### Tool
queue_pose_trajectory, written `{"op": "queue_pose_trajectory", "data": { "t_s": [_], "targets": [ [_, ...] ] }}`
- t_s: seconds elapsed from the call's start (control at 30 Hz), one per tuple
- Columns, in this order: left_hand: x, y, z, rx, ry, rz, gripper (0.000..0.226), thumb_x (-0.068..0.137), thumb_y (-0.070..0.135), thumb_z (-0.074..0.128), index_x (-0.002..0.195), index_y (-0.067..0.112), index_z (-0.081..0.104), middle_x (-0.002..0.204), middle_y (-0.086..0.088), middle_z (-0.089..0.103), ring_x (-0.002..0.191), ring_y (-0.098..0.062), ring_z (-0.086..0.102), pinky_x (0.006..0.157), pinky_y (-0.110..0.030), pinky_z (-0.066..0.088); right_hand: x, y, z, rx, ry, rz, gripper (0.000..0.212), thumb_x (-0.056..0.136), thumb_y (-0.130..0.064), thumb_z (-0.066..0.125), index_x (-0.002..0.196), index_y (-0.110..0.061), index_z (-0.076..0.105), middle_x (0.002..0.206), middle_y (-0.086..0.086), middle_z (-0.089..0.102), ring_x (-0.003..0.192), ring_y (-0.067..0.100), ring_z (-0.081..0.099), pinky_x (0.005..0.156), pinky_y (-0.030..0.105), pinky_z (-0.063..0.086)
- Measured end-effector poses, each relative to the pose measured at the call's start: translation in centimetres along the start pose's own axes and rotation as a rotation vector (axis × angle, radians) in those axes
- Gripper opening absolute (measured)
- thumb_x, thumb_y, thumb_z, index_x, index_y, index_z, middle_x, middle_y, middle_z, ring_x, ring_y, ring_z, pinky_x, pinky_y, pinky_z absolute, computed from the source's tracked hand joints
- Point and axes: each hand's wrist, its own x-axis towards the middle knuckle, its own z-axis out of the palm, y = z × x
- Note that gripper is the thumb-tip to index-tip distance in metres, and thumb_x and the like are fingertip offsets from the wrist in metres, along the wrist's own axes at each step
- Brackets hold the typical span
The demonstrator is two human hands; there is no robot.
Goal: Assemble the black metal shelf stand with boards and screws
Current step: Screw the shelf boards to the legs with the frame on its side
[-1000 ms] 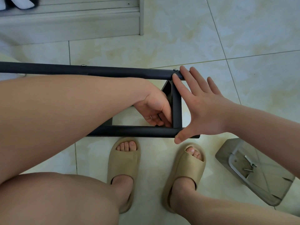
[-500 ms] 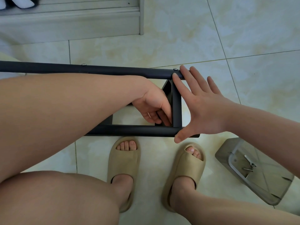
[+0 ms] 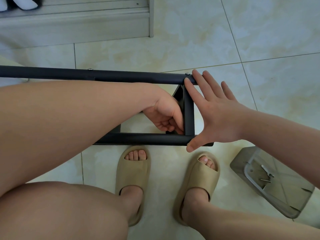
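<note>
Right hand (image 3: 218,118) flat against black frame (image 3: 138,77); left hand (image 3: 164,115) perhaps pinching.

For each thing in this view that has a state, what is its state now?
black metal frame: lying horizontal, two screw heads seated on top
left hand: inside the frame, fingers curled at the lower corner; contents hidden
right hand: open, fingers flat on the frame's end, thumb on lower tube
clear plastic box: open, on the floor, metal parts inside
beige slippers: worn on both feet

The left hand (image 3: 164,116) has curled its fingers tighter beside the crossbar (image 3: 188,110).
</note>
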Motion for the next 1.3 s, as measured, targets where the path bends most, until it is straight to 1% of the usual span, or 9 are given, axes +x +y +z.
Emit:
{"op": "queue_pose_trajectory", "data": {
  "t_s": [0.13, 0.23, 0.33, 0.47, 0.63, 0.83, 1.07, 1.13, 1.3],
  "targets": [
    [-0.26, 0.02, -0.09, 0.016, 0.001, 0.009, 0.009, 0.092, 0.006, 0.063, 0.093, 0.012, 0.069, 0.075, 0.004, 0.068, 0.066, -0.008, 0.052, 0.068, -0.019, 0.044, -0.02, -0.05, -0.03, -0.001, -0.001, -0.001, 0.161, 0.038, -0.1, 0.057, 0.147, -0.031, -0.039, 0.155, -0.006, -0.046, 0.138, 0.013, -0.046, 0.12, 0.05, -0.014],
    [-0.34, 0.01, -0.2, 0.034, 0.013, 0.015, 0.013, 0.091, 0.006, 0.064, 0.102, 0.013, 0.067, 0.082, 0.003, 0.067, 0.069, -0.009, 0.054, 0.072, -0.022, 0.046, -0.04, -0.03, -0.04, 0.001, 0.0, 0.0, 0.161, 0.038, -0.099, 0.057, 0.147, -0.031, -0.039, 0.155, -0.006, -0.045, 0.135, 0.011, -0.048, 0.12, 0.05, -0.014],
    [-0.36, -0.12, -0.33, 0.041, 0.02, -0.016, 0.015, 0.092, 0.011, 0.065, 0.106, 0.016, 0.068, 0.091, 0.002, 0.067, 0.07, -0.01, 0.052, 0.075, -0.024, 0.045, 0.0, -0.02, 0.01, -0.001, 0.003, 0.0, 0.16, 0.037, -0.1, 0.056, 0.147, -0.031, -0.039, 0.155, -0.006, -0.045, 0.14, 0.014, -0.046, 0.12, 0.05, -0.014],
    [-0.19, -0.09, -0.01, 0.046, 0.028, -0.042, 0.006, 0.092, 0.016, 0.066, 0.094, 0.02, 0.071, 0.088, 0.003, 0.068, 0.065, -0.009, 0.045, 0.065, -0.02, 0.038, 0.03, 0.04, 0.09, 0.001, 0.006, -0.004, 0.161, 0.037, -0.101, 0.055, 0.147, -0.03, -0.038, 0.155, -0.005, -0.045, 0.136, 0.012, -0.048, 0.12, 0.051, -0.014],
    [0.14, -0.05, 0.15, 0.002, -0.009, -0.044, 0.008, 0.095, 0.014, 0.062, 0.089, 0.017, 0.067, 0.076, 0.004, 0.065, 0.058, -0.005, 0.042, 0.06, -0.019, 0.03, 0.08, 0.12, 0.16, 0.004, 0.007, -0.009, 0.159, 0.036, -0.101, 0.053, 0.145, -0.032, -0.04, 0.154, -0.007, -0.046, 0.134, 0.012, -0.049, 0.119, 0.049, -0.015],
    [0.2, -0.04, 0.14, -0.021, -0.014, -0.04, 0.012, 0.094, 0.009, 0.061, 0.085, 0.015, 0.067, 0.074, 0.002, 0.065, 0.058, -0.005, 0.044, 0.061, -0.018, 0.031, 0.07, 0.15, 0.23, 0.007, 0.017, -0.012, 0.159, 0.034, -0.102, 0.05, 0.146, -0.032, -0.039, 0.155, -0.007, -0.045, 0.138, 0.012, -0.046, 0.119, 0.049, -0.014],
    [-0.07, -0.17, 0.02, -0.017, -0.031, -0.002, 0.011, 0.094, 0.005, 0.06, 0.094, 0.014, 0.065, 0.081, 0.003, 0.064, 0.068, -0.008, 0.052, 0.066, -0.02, 0.038, 0.08, 0.19, 0.29, 0.005, 0.019, -0.012, 0.16, 0.036, -0.1, 0.053, 0.147, -0.031, -0.038, 0.156, -0.006, -0.045, 0.144, 0.018, -0.042, 0.121, 0.051, -0.013],
    [-0.11, -0.29, -0.09, -0.03, -0.041, -0.01, 0.011, 0.094, 0.006, 0.059, 0.096, 0.015, 0.065, 0.082, 0.003, 0.064, 0.072, -0.01, 0.054, 0.069, -0.022, 0.041, 0.08, 0.22, 0.26, 0.006, 0.017, -0.012, 0.159, 0.036, -0.1, 0.053, 0.147, -0.031, -0.038, 0.155, -0.007, -0.045, 0.144, 0.017, -0.041, 0.121, 0.051, -0.013],
    [-0.18, -0.22, -0.19, -0.015, -0.041, -0.018, 0.008, 0.094, 0.016, 0.062, 0.092, 0.018, 0.07, 0.082, 0.005, 0.067, 0.065, -0.008, 0.049, 0.067, -0.021, 0.04, 0.06, 0.21, 0.23, 0.004, 0.011, -0.009, 0.161, 0.038, -0.099, 0.058, 0.147, -0.03, -0.038, 0.155, -0.007, -0.046, 0.143, 0.018, -0.042, 0.121, 0.051, -0.014]
  ]
}}
